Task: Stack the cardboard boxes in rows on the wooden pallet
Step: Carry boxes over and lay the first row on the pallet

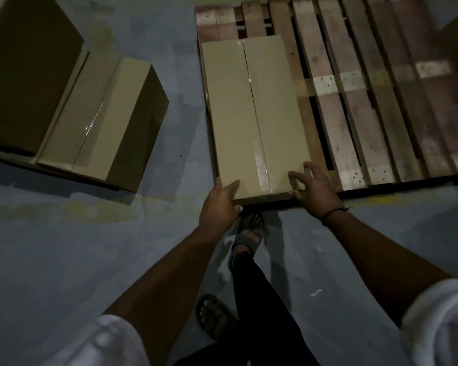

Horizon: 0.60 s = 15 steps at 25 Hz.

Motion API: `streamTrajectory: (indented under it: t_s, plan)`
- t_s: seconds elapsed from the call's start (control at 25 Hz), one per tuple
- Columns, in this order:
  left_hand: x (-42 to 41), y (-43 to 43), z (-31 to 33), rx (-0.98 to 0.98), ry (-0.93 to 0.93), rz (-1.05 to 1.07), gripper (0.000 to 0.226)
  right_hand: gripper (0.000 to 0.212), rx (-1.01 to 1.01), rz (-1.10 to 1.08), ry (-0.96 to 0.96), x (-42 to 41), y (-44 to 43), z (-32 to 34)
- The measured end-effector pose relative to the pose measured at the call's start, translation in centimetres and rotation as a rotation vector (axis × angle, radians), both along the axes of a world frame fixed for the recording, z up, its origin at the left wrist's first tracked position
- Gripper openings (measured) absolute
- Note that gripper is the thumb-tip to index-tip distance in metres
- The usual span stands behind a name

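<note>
A long tan cardboard box with a taped centre seam (pixel 254 112) lies flat on the left side of the reddish-brown slatted wooden pallet (pixel 368 83), its long axis running straight away from the person, parallel to the slats. Its near end sits between the two hands. The left hand (pixel 218 204) clasps the near left corner, thumb on top and fingers (pixel 237 208) curled under the edge. The right hand (pixel 313 187) cups the near right corner, fingers (pixel 296 177) spread and half open, tips touching the lid. Farther left of the fingers, more brown cardboard boxes (pixel 103 120) stand on the grey floor (pixel 64 260).
</note>
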<state>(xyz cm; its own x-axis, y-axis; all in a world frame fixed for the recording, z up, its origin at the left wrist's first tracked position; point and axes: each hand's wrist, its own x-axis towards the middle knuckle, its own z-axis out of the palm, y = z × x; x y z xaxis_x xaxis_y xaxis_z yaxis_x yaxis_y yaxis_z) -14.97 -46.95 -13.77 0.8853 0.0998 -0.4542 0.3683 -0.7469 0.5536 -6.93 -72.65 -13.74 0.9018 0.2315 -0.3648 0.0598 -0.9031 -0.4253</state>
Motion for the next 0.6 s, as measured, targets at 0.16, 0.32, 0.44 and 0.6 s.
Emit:
streamTrajectory:
  t_s: [0.16, 0.32, 0.44, 0.6]
  plan:
    - [0.0, -0.2, 0.5, -0.003, 0.024, -0.015, 0.082, 0.052, -0.027, 0.007, 0.015, -0.4, 0.1, 0.2]
    - [0.0, 0.3, 1.5, -0.017, 0.003, 0.037, 0.083, 0.045, -0.086, 0.017, -0.066, -0.3, 0.8, 0.6]
    - [1.0, 0.9, 2.4, -0.023, -0.056, 0.097, 0.087, 0.050, -0.156, 0.103, -0.135, 1.2, 2.7, 1.3]
    - [3.9, 1.8, 3.1, -0.012, -0.051, 0.152, 0.090, 0.054, -0.156, 0.221, -0.158, 5.4, 7.2, 2.6]
